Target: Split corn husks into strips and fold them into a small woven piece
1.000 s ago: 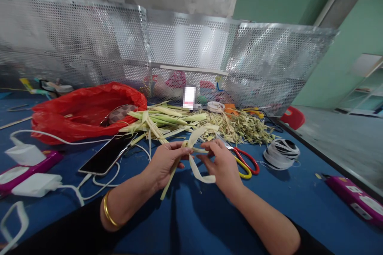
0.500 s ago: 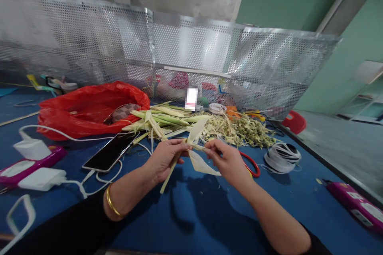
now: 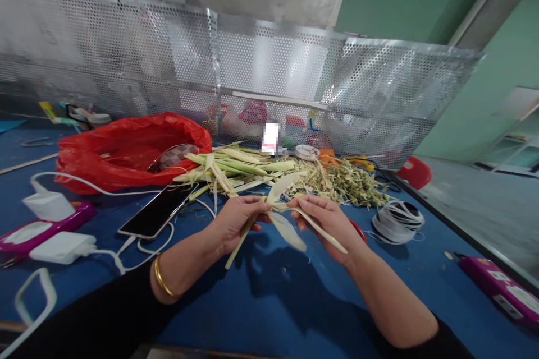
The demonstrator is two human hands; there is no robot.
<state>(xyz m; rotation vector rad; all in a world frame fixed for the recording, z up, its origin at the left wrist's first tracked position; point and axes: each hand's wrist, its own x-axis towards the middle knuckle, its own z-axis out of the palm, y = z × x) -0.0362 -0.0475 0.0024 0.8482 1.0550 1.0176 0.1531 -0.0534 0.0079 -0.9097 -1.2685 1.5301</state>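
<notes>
My left hand (image 3: 236, 221) pinches the knotted middle of pale corn husk strips (image 3: 288, 232) above the blue table. One narrow end hangs down below its fingers, and wider pale blades stick out upward and to the lower right. My right hand (image 3: 324, 224) has thumb and fingers closed on another part of the husk, and a strip end lies across that hand toward the wrist. Behind my hands lies a pile of green and pale husks (image 3: 244, 167). Red scissors-like handles (image 3: 357, 230) are mostly hidden behind my right hand.
A red plastic bag (image 3: 96, 171) stands at the left, near a phone (image 3: 158, 213) with white cables. Dried plant bits (image 3: 357, 182) lie at the back right, by a spool of white cord (image 3: 398, 221). Purple power strips (image 3: 501, 286) lie at both sides. A perforated metal screen (image 3: 269, 61) stands behind.
My right hand has turned so its palm side shows more, and a husk strip end now lies across it. The lower blade hangs more steeply. My left hand keeps its pinch.
</notes>
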